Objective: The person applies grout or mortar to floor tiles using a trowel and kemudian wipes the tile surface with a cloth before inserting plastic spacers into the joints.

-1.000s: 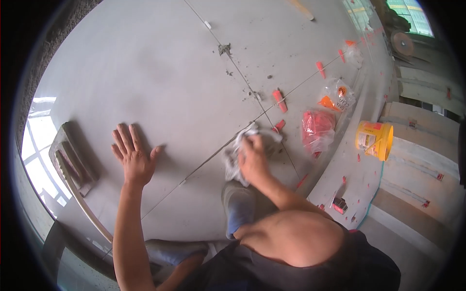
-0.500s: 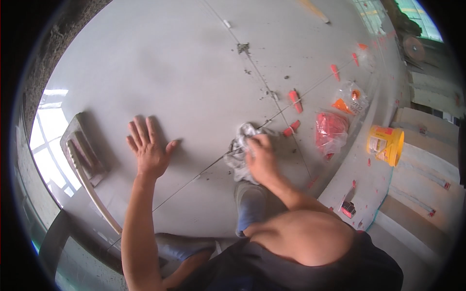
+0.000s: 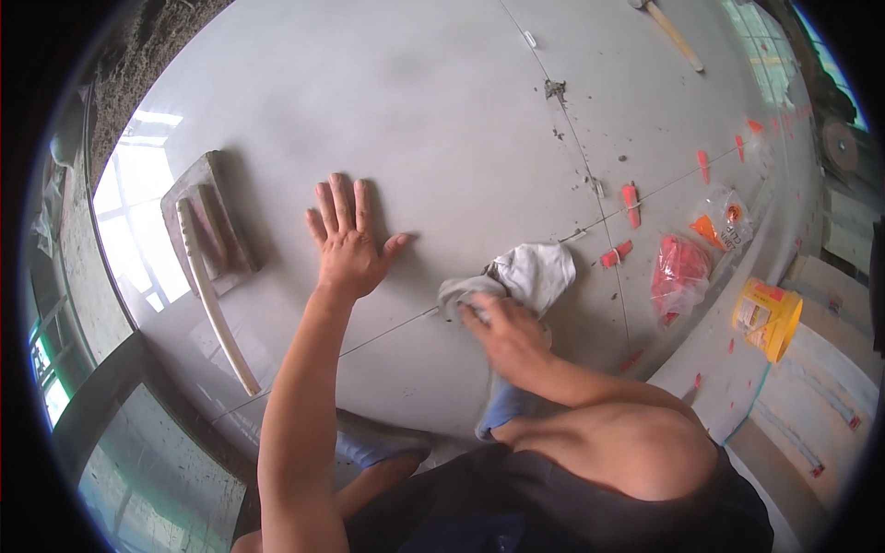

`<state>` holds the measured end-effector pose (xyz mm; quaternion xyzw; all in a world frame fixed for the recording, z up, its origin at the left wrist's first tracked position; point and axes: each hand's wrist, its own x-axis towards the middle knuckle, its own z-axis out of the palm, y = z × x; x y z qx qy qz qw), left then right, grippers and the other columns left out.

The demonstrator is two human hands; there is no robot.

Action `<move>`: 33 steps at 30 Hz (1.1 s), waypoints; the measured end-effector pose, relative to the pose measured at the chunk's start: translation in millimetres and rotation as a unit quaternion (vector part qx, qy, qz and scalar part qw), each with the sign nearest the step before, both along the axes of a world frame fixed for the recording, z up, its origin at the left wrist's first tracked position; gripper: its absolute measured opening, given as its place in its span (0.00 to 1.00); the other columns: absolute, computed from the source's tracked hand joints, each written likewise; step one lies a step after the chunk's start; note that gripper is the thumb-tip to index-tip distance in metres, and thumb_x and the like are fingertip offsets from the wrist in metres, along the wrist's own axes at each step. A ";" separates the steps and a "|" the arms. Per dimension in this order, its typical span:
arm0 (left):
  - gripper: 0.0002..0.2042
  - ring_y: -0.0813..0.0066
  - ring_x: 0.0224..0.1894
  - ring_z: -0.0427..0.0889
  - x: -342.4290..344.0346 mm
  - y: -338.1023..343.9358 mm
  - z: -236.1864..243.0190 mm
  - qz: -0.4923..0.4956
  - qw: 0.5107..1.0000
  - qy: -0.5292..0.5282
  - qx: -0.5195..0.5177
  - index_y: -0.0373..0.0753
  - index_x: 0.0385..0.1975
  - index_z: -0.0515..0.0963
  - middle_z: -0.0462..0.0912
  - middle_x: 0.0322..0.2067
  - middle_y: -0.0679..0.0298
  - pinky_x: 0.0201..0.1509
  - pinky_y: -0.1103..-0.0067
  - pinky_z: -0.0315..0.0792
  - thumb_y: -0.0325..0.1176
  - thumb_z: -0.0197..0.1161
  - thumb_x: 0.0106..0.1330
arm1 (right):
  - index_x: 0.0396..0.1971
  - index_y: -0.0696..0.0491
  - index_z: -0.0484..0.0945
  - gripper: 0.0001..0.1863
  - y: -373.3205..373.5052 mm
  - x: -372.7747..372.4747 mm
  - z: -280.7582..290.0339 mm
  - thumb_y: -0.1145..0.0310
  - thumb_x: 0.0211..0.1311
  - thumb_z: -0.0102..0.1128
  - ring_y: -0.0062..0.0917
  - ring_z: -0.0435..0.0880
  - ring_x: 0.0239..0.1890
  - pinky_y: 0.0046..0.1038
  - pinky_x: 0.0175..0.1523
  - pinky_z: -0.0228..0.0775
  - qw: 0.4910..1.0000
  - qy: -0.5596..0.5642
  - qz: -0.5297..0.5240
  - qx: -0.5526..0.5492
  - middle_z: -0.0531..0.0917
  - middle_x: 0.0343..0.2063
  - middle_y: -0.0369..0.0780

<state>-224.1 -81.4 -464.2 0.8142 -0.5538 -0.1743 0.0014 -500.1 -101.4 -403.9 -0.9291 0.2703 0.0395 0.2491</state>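
**Inspector:** Your right hand [image 3: 502,332] presses the white rag [image 3: 530,276] on the tile joint [image 3: 387,327], fingers curled over it. Your left hand [image 3: 348,244] lies flat at nine o'clock of the rag, fingers spread, holding nothing.

**Operator:** What remains?

**Inspector:** Judging by this, the near tile [image 3: 369,120] looks wiped; mortar specks [image 3: 555,89] remain at twelve o'clock along the joint, with red wedges [image 3: 631,205] not yet removed.

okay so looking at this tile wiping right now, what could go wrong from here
The white rag under the right hand lies close to an orange wedge in the joint; a wide swipe might knock it loose. The left hand is pressed flat on the glossy tile and could slip.
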 end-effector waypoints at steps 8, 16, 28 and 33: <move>0.49 0.41 0.75 0.29 0.1 2.9 -6.3 -0.007 1.000 0.005 -0.020 0.36 0.73 0.41 0.34 0.73 0.43 0.72 0.45 0.31 0.65 0.52 0.64 | 0.59 0.59 0.71 0.27 -34.4 -13.4 -24.1 0.74 0.55 0.53 0.38 0.74 0.47 0.37 0.48 0.71 0.992 0.083 0.041 -0.091 0.72 0.53 0.45; 0.49 0.42 0.75 0.27 3.6 6.6 -3.5 -0.003 1.000 0.004 -0.003 0.37 0.73 0.41 0.33 0.74 0.44 0.72 0.46 0.28 0.66 0.51 0.64 | 0.53 0.58 0.72 0.22 -74.7 -69.6 46.0 0.80 0.56 0.55 0.43 0.74 0.52 0.37 0.57 0.68 0.965 -0.125 -0.227 0.033 0.72 0.50 0.49; 0.50 0.44 0.75 0.27 0.4 0.4 2.1 -0.008 0.999 -0.005 0.031 0.38 0.74 0.40 0.32 0.74 0.46 0.73 0.48 0.27 0.67 0.51 0.63 | 0.60 0.65 0.66 0.32 -17.8 -61.7 -37.5 0.67 0.57 0.63 0.49 0.66 0.55 0.44 0.61 0.63 0.974 0.097 -0.196 -0.057 0.64 0.58 0.55; 0.51 0.44 0.75 0.26 -6.6 -8.4 -0.6 -0.021 0.999 -0.002 0.034 0.36 0.73 0.38 0.30 0.74 0.45 0.73 0.47 0.29 0.67 0.52 0.63 | 0.58 0.62 0.70 0.26 -31.3 7.4 -48.7 0.77 0.57 0.57 0.48 0.70 0.53 0.41 0.59 0.67 0.983 -0.079 -0.168 0.005 0.67 0.52 0.51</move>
